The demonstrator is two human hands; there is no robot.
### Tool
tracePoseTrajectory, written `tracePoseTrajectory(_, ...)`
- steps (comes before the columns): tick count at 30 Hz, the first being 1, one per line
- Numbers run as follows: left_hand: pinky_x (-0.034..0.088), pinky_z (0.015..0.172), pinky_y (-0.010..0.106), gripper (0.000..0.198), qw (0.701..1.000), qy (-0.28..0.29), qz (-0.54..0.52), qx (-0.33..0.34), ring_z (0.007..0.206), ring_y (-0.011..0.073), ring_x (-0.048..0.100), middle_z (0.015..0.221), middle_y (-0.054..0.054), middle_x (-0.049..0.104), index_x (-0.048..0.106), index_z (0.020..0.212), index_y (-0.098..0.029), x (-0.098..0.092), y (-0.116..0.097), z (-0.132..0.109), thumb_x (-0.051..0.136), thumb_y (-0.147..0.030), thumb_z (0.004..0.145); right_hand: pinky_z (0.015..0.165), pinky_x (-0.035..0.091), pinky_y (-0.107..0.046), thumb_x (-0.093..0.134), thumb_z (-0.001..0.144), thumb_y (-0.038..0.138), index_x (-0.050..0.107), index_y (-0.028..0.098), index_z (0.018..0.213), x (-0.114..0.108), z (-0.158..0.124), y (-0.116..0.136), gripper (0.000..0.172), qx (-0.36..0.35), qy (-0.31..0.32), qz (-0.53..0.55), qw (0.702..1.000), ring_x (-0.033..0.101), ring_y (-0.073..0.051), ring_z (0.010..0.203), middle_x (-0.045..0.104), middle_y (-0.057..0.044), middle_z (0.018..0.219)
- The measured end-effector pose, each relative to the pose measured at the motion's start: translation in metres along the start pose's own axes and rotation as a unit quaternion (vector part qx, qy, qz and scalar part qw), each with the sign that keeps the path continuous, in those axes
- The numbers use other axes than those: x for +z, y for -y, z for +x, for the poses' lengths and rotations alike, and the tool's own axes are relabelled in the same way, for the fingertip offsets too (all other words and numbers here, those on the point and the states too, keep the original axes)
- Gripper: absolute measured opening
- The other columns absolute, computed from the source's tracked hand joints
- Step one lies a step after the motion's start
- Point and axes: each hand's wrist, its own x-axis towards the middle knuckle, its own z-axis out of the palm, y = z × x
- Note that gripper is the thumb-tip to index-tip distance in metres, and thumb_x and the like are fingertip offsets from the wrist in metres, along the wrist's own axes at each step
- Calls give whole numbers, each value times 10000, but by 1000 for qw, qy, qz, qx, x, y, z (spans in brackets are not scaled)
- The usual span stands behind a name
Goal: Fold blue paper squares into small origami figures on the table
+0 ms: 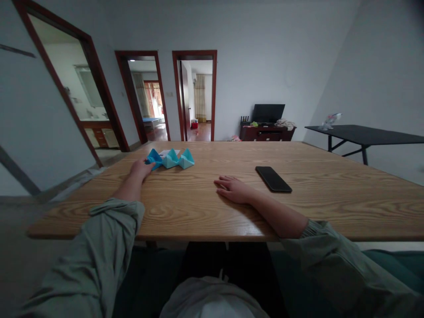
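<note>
Around the long, pale wood-grain table (331, 212), what does the room hold?

Grey-white walls rise on all sides. Beyond the table's far edge stand three dark red-framed doorways (195, 95), then a dark wooden cabinet (266, 134) under a black flat monitor (268, 113). Off to the table's right stands a black metal-legged side table (364, 134) with a small pale ornament (329, 121) on top.

And on the wood-grain table itself?

Near its far edge, left of centre, lies a folded teal-blue paper origami strip (170, 159), a row of peaked points, with a white paper slip (168, 153) just behind it. Right of centre lies a black rectangular smartphone (273, 179).

Where are the hands?

Well apart. The left hand (141, 170) touches the origami's left end; whether it pinches the paper, I cannot tell. The right hand (233, 190) lies flat, palm down, holding nothing, just beside the phone.

How much room is there?

A broad stretch of wood grain separates origami and phone, and the near edge runs beneath both forearms.
</note>
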Motion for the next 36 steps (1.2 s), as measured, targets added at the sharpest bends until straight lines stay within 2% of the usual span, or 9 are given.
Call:
tracePoseTrajectory(4,440,835,384,337,999,-2,21,-30,967,292,588,1042,135,653,610,959,-162,-3,2,0,661,-359,690,1101,238,-439,396,909,515,479,229,1364,-1,0,0,544,-4,-7,8,1000,338,-276,1345,421,-113,1435)
tracePoseTrajectory(8,441,845,391,326,995,-88,-17,-38,964,282,581,1058,136,635,588,1012,-146,-12,-4,0,600,-341,752,1089,260,-452,410,904,503,501,221,1344,-4,-1,3,531,-3,-8,16,1000,365,-287,1326,441,-121,1418)
tracePoseTrajectory(11,443,863,362,294,982,-171,-71,-19,947,235,575,1035,98,625,556,1040,-153,-20,-21,-3,522,-334,810,1074,292,-431,444,895,468,541,200,1301,-8,-1,5,496,-12,-16,33,999,416,-283,1287,490,-125,1373)
tracePoseTrajectory(14,441,885,317,263,972,-197,-125,28,941,193,564,1025,67,613,532,1035,-159,-24,-49,-13,495,-307,822,999,386,-384,466,890,446,598,184,1215,-11,0,3,438,0,-31,85,996,541,-257,1148,595,-118,1244)
tracePoseTrajectory(17,472,835,296,224,967,-137,-188,100,900,173,580,1024,49,609,521,1002,-176,-21,-82,-32,488,-293,815,902,457,-375,487,884,430,573,193,1223,-14,4,-5,422,76,-84,161,980,605,-236,1017,631,-114,1171)
tracePoseTrajectory(21,513,721,296,240,939,71,-255,220,785,136,601,1154,46,588,503,1022,-197,-11,-122,-70,471,-333,826,871,478,-372,478,888,384,518,191,1251,-17,10,-20,412,122,-208,261,935,595,-217,1021,602,-127,1198)
tracePoseTrajectory(27,477,829,313,269,830,385,-161,370,926,196,605,1062,66,641,574,978,-160,7,-161,-125,550,-332,772,869,479,-378,496,865,329,488,186,1294,-16,11,-33,452,175,-259,289,905,602,-209,998,587,-141,1219)
tracePoseTrajectory(31,492,801,308,415,806,450,-154,352,891,182,626,1054,60,650,549,1125,-182,21,-160,-136,604,-279,726,865,479,-349,492,852,249,469,144,1328,-11,10,-36,488,201,-184,253,928,614,-208,981,610,-151,1201)
tracePoseTrajectory(36,442,938,353,875,823,444,-198,294,1238,270,488,1432,172,392,300,1417,-237,30,-141,-124,726,-343,660,863,485,-324,454,853,203,502,152,1309,-4,12,-44,461,154,-148,247,945,619,-200,985,625,-117,1194)
